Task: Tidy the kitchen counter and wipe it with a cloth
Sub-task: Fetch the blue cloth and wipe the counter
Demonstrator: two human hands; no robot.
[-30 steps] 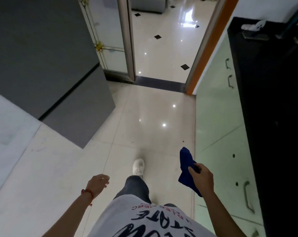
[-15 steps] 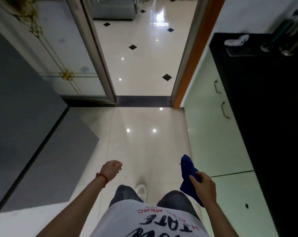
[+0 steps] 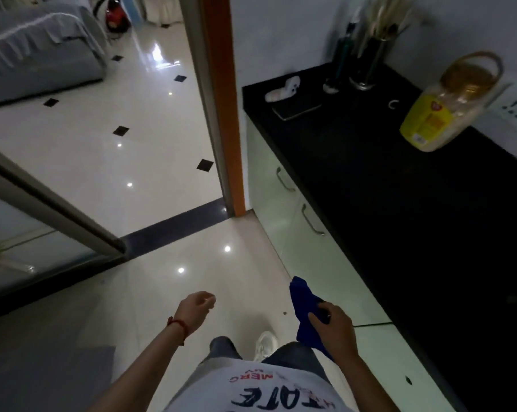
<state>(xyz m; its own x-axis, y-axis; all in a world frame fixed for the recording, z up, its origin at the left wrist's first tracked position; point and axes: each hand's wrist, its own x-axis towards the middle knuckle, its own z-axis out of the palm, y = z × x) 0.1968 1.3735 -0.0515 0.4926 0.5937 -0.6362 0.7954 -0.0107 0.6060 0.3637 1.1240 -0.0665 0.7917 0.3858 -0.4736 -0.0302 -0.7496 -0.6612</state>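
Cloth [image 3: 306,310]: dark blue, bunched, hanging from your right hand [image 3: 334,328], which grips it; your left hand [image 3: 196,306] hangs loosely curled, empty.

The view has swung right: more of the black surface [image 3: 400,203] now shows, with an oil jug [image 3: 447,105] and utensil holder [image 3: 367,66] near its back edge.

head cam | looks forward and down | hands near below | counter [image 3: 400,203] to the right, farther off
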